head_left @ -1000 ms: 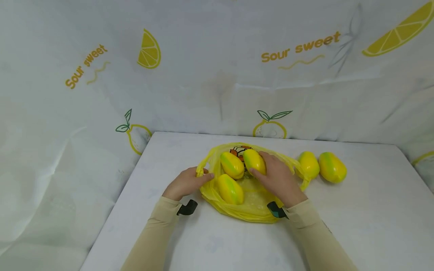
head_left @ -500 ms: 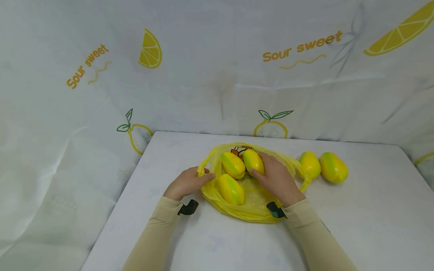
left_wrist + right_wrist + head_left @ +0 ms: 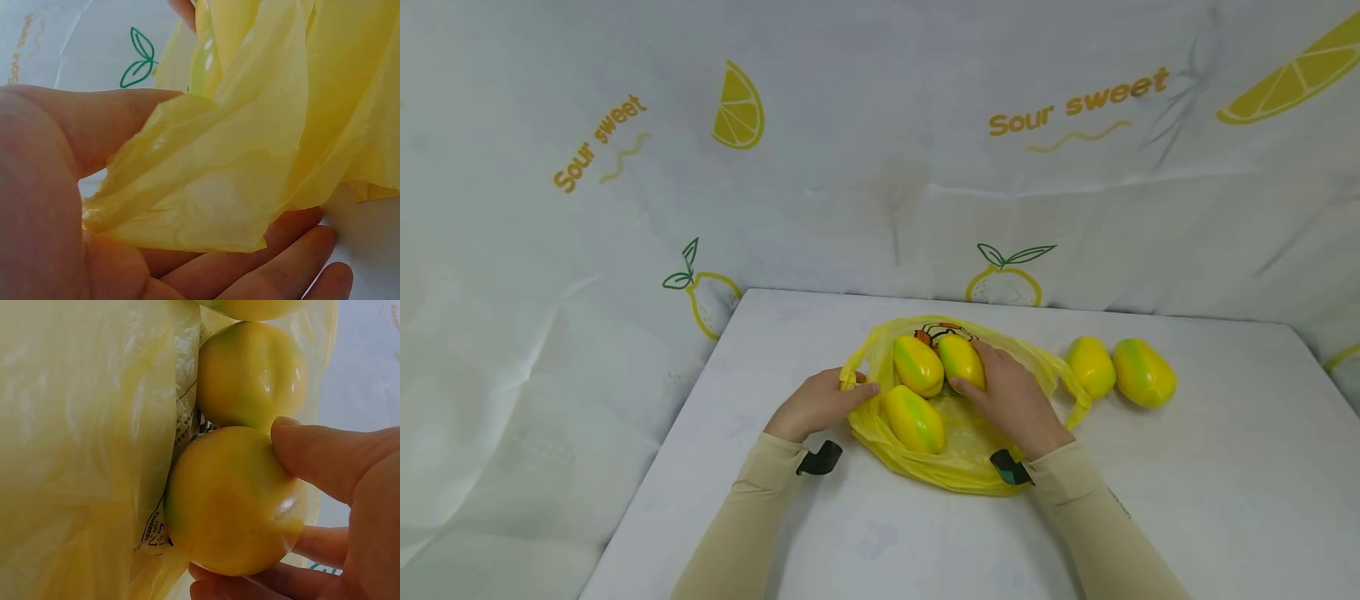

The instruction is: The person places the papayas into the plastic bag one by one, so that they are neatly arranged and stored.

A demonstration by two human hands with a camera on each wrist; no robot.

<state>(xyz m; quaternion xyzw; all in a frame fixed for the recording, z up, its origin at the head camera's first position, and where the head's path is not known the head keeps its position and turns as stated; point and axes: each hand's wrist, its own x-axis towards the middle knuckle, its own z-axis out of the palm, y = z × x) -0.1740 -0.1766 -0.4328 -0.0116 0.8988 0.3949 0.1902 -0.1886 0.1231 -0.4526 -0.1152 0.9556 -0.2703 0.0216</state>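
Observation:
A yellow plastic bag [image 3: 958, 467] lies spread on the table with its mouth facing up. My left hand [image 3: 820, 404] holds the bag's left handle; in the left wrist view the thin film [image 3: 206, 181] lies between thumb and fingers. My right hand [image 3: 1018, 400] reaches into the bag and grips a glossy yellow fruit with green streaks [image 3: 961, 362], thumb on the near side and fingers beneath, as the right wrist view shows [image 3: 234, 503]. Two similar fruits, an upper one [image 3: 917, 367] and a lower one [image 3: 913, 419], lie in the bag left of the gripped one.
Right of the bag, two more yellow-green fruits, a nearer one [image 3: 1091, 368] and a farther one [image 3: 1144, 373], sit side by side on the white table [image 3: 1225, 483]. The bag's right handle [image 3: 1078, 408] trails close to them. A lemon-printed white cloth [image 3: 850, 167] hangs behind.
The gripped fruit has sunk slightly lower into the bag with my right hand. My left hand keeps its place on the handle. The whole head view has shifted slightly.

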